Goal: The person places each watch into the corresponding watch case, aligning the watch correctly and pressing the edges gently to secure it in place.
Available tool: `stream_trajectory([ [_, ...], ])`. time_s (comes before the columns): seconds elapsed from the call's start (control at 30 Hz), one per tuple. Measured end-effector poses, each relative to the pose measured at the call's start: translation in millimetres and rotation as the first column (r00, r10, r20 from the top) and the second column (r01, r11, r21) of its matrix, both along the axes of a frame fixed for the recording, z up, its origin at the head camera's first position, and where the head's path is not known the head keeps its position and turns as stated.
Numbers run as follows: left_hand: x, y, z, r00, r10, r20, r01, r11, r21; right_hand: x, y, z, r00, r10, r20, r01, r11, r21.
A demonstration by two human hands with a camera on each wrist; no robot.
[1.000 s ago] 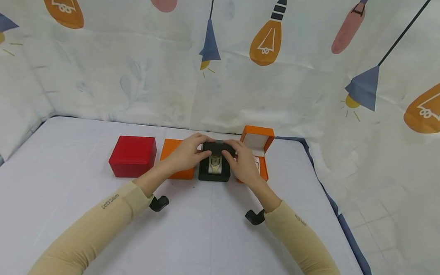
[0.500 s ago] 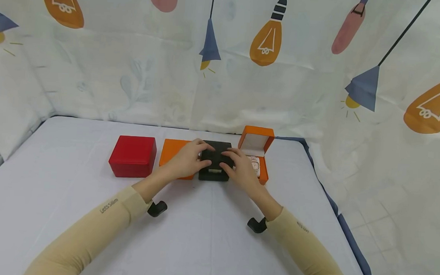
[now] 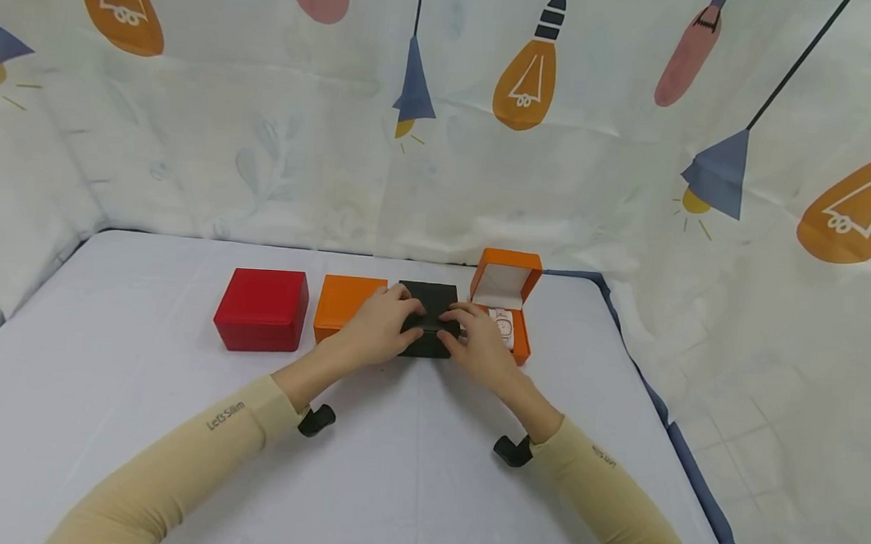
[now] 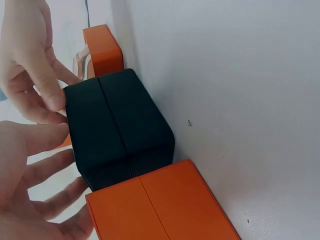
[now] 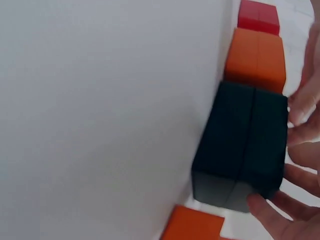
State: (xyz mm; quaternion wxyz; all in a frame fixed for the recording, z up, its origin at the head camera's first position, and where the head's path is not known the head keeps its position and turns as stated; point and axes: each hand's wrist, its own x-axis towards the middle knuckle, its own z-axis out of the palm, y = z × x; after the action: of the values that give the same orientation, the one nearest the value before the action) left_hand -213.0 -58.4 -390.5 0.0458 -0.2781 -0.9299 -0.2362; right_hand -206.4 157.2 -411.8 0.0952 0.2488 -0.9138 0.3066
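Note:
A dark watch box [image 3: 434,298] stands between both hands with its lid down over its base, so whatever lies inside is hidden. My left hand [image 3: 379,325] rests its fingertips at the box's left side and top. In the left wrist view that hand's fingers are spread beside the dark box [image 4: 117,125], the thumb at its edge. My right hand [image 3: 485,347] touches the box's right side and lid with its fingers and thumb. In the right wrist view one fingertip meets the end face of the dark box [image 5: 242,137]. Neither hand wraps around it.
An orange watch box [image 3: 509,269] stands with its lid up at the right, a pale-strapped watch [image 3: 504,325] inside. Left of the dark box are a closed orange box [image 3: 344,300] and a closed red box [image 3: 262,308]. All stand on a white-covered table [image 3: 396,467].
The dark box's lid has swung down toward the person, covering the gold-toned watch that showed inside. Both hands came down and nearer along with the lid. The other boxes stayed put.

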Motion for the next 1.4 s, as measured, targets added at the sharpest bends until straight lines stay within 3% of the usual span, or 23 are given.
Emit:
stream_trajectory([
  [0.5,-20.8,10,6.0,0.998,0.046,0.034,-0.049,0.994,0.1,-27.7,34,39.4,0.986,-0.032,-0.162,-0.003,0.978,-0.207],
  [0.73,-31.4,21,9.4,0.998,0.028,0.053,-0.035,0.992,0.12,-37.4,44,51.7,0.974,-0.066,-0.219,0.013,0.971,-0.239],
  [1.0,-40.0,34,13.4,0.996,-0.026,0.085,0.009,0.983,0.186,-59.1,56,52.9,0.951,-0.145,-0.275,0.077,0.966,-0.247],
  [1.1,-42.5,38,14.1,0.994,-0.053,0.099,0.03,0.976,0.218,-64.5,61,56.1,0.942,-0.207,-0.264,0.137,0.955,-0.262],
  [1.27,-46.6,44,12.5,0.988,-0.067,0.137,0.031,0.968,0.248,-72.8,70,58.3,0.924,-0.341,-0.175,0.286,0.918,-0.275],
  [1.4,-50.4,49,12.9,0.988,-0.061,0.141,0.024,0.969,0.247,-79.9,79,57.7,0.916,-0.385,-0.115,0.347,0.902,-0.257],
])
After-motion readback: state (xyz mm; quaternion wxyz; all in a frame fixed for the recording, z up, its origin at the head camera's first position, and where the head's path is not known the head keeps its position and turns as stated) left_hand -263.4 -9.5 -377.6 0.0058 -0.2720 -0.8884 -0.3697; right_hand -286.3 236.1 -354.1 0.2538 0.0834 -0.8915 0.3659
